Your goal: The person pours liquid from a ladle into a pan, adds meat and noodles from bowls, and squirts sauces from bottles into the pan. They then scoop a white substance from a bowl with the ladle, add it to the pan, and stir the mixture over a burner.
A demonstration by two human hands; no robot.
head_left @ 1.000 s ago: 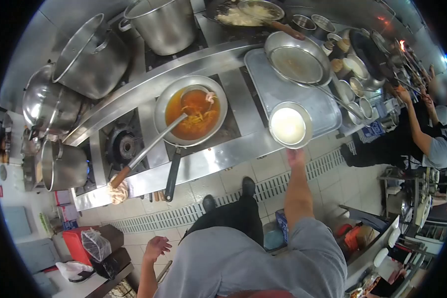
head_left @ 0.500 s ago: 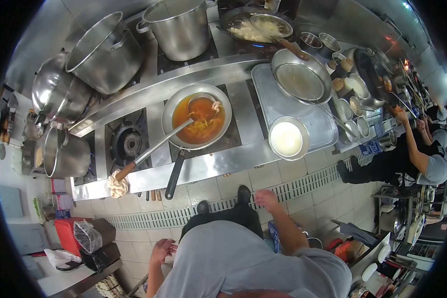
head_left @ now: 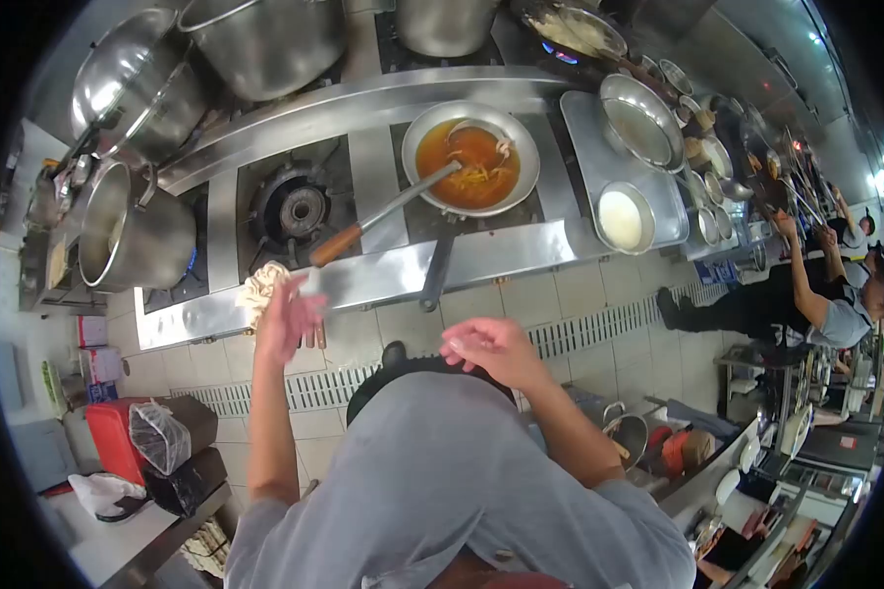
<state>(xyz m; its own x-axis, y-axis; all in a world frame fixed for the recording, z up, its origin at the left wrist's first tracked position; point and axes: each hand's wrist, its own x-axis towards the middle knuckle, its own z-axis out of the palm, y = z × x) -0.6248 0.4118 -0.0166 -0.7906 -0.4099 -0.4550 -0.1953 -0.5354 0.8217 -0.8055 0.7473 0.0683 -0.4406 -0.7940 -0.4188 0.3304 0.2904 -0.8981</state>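
Observation:
My left hand point(head_left: 293, 319) is raised at the front edge of the stove with its fingers apart, overlapping a crumpled cream cloth point(head_left: 261, 288) in this view. My right hand point(head_left: 491, 350) hovers in front of the stove, fingers loosely bent and holding nothing. Ahead of both hands, a frying pan point(head_left: 528, 169) with orange broth and pale strips stands on a burner, its dark handle point(head_left: 438, 273) pointing toward me. A ladle point(head_left: 403, 208) rests in the broth, its wooden-ended handle leaning over the pan's rim toward the left hand.
A bare burner point(head_left: 303, 208) lies left of the pan. At right, a metal tray point(head_left: 589, 137) carries a bowl of white liquid point(head_left: 621, 218) and a strainer-like pan point(head_left: 643, 123). Large pots point(head_left: 133, 231) stand at left and behind. Another person point(head_left: 805, 285) works at far right.
My left hand has risen from beside my body to the cloth at the stove edge. The right hand has moved inward. The view has shifted left, and the ladle handle sits apart from the cloth.

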